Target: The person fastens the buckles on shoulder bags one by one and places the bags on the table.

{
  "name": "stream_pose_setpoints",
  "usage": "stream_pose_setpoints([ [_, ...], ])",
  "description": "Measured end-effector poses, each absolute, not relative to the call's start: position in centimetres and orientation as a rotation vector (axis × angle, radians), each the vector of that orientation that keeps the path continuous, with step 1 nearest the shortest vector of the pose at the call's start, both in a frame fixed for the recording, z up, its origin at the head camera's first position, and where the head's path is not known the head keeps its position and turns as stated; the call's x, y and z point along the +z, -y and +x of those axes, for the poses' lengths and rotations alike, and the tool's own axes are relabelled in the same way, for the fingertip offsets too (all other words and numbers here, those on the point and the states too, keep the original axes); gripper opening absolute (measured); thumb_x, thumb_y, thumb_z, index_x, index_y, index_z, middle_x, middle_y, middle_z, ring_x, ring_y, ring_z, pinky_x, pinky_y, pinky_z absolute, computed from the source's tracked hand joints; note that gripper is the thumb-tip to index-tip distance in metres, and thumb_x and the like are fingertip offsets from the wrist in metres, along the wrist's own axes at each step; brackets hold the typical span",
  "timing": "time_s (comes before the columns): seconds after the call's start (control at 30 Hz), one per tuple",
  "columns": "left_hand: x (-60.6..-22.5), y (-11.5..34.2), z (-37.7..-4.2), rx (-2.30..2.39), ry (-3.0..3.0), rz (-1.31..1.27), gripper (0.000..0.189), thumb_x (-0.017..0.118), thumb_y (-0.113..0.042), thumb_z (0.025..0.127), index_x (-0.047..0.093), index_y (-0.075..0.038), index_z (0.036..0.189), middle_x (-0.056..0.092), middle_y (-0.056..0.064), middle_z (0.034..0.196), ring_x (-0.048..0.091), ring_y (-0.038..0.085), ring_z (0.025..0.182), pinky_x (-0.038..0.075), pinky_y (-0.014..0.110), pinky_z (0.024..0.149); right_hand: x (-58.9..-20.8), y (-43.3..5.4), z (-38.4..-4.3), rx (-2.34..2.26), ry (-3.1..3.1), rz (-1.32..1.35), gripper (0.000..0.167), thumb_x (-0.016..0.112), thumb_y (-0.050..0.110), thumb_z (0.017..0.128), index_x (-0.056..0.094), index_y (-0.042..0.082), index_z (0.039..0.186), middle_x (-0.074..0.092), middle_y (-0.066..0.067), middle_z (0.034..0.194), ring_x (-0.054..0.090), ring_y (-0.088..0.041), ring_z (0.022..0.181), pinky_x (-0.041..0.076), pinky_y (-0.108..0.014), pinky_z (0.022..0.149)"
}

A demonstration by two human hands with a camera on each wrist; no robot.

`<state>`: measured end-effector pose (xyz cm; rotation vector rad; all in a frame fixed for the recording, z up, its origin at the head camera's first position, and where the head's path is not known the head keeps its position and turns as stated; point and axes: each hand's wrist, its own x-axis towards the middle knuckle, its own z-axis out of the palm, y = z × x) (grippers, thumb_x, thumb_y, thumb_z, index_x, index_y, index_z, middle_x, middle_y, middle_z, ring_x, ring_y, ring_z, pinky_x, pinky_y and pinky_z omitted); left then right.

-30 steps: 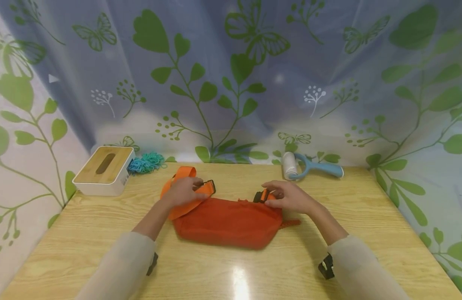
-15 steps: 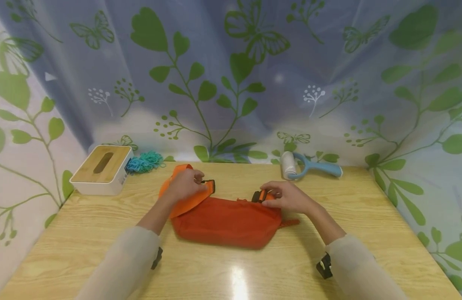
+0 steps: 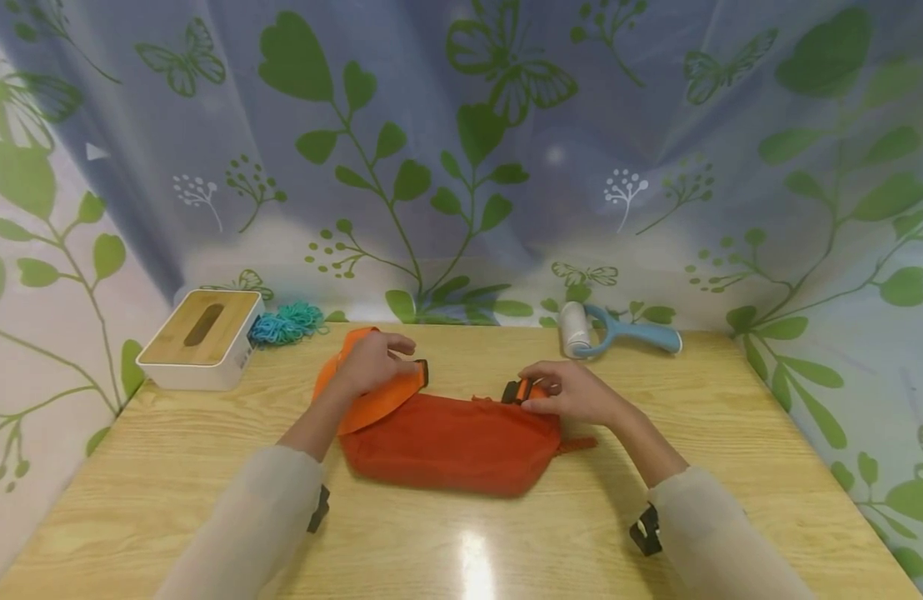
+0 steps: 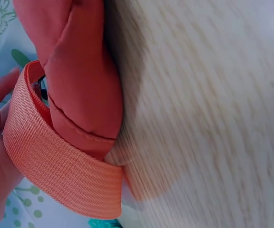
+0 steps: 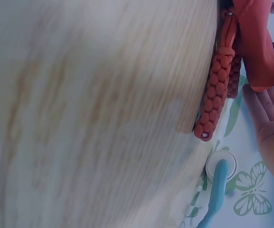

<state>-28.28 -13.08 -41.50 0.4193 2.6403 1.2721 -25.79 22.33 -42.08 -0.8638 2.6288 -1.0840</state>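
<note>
A red fabric bag [image 3: 450,450] is lying short of the wooden counter's [image 3: 169,467] far edge. The right hand's [image 3: 574,392] fingers are pinching an orange strap end [image 3: 524,390]; the left hand's [image 3: 367,364] grip is unclear; if loose, the orange webbing strap [image 3: 386,402] could be slipping.

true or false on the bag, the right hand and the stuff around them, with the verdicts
1. The red fabric bag lies on the light wooden table. True.
2. The two black plastic strap fittings are joined. False: the left fitting and right fitting are apart.
3. The right hand is at the orange webbing strap end. True.
4. The turquoise stringy bundle lies beside the blue-handled white roller. False: the bundle lies beside the white box with a wooden lid.
</note>
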Motion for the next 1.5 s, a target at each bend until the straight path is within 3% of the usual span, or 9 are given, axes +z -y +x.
stream_pose_setpoints([
  [0.3,-41.3,12.4,-28.7,1.236,-2.581,0.379,0.047,0.073,-0.017,0.096,0.062,0.007,0.134,0.064,0.022,0.131,0.057,0.039,0.124,0.053,0.048,0.096,-41.5,-21.8,-25.4,-1.118,-2.681,-0.726,0.046,0.084,0.025,0.085,0.069,0.001,0.122,0.070,-0.011,0.115,0.065,-0.029,0.103,0.056,-0.043,0.086],
  [0.5,-41.2,12.2,-28.5,1.255,-2.580,0.395,0.041,0.075,-0.014,0.093,0.067,0.006,0.127,0.068,0.019,0.121,0.062,0.035,0.111,0.055,0.041,0.085,-41.3,-21.7,-25.1,-1.139,-2.662,-0.735,0.045,0.083,0.023,0.087,0.068,0.000,0.123,0.070,-0.011,0.113,0.066,-0.029,0.104,0.057,-0.043,0.086],
  [0.63,-41.2,12.2,-28.4,1.247,-2.603,0.385,0.025,0.077,-0.014,0.091,0.076,0.001,0.111,0.071,0.014,0.111,0.065,0.028,0.097,0.055,0.035,0.075,-41.4,-21.7,-25.2,-1.150,-2.644,-0.750,0.044,0.082,0.022,0.088,0.068,0.000,0.123,0.070,-0.011,0.114,0.066,-0.030,0.105,0.057,-0.044,0.088],
  [0.73,-41.5,12.3,-28.4,1.290,-2.601,0.350,0.016,0.078,-0.015,0.091,0.079,-0.002,0.100,0.072,0.013,0.108,0.067,0.028,0.095,0.057,0.034,0.072,-41.4,-21.7,-25.2,-1.155,-2.639,-0.749,0.045,0.082,0.022,0.088,0.067,-0.001,0.124,0.069,-0.012,0.115,0.066,-0.031,0.106,0.056,-0.045,0.088],
  [0.9,-41.6,12.4,-28.3,1.429,-2.562,0.303,0.019,0.075,-0.013,0.094,0.077,0.000,0.107,0.072,0.017,0.115,0.070,0.032,0.105,0.055,0.032,0.071,-41.4,-21.8,-25.2,-1.166,-2.647,-0.731,0.049,0.082,0.024,0.088,0.066,-0.002,0.127,0.069,-0.012,0.118,0.066,-0.032,0.109,0.055,-0.047,0.091],
  [1.23,-41.0,12.3,-27.8,1.598,-2.392,0.279,0.033,0.073,-0.008,0.095,0.068,0.002,0.126,0.069,0.017,0.121,0.064,0.032,0.115,0.052,0.043,0.098,-41.6,-22.2,-25.4,-1.268,-2.579,-0.730,0.052,0.080,0.022,0.090,0.062,-0.004,0.132,0.068,-0.014,0.124,0.065,-0.033,0.113,0.052,-0.049,0.097],
  [1.5,-40.8,12.4,-27.6,1.601,-2.351,0.347,0.034,0.076,-0.016,0.093,0.071,-0.002,0.124,0.071,0.015,0.117,0.066,0.031,0.111,0.053,0.043,0.095,-41.7,-22.5,-25.5,-1.314,-2.551,-0.691,0.052,0.079,0.019,0.091,0.061,-0.003,0.135,0.065,-0.017,0.128,0.062,-0.036,0.117,0.049,-0.052,0.100],
])
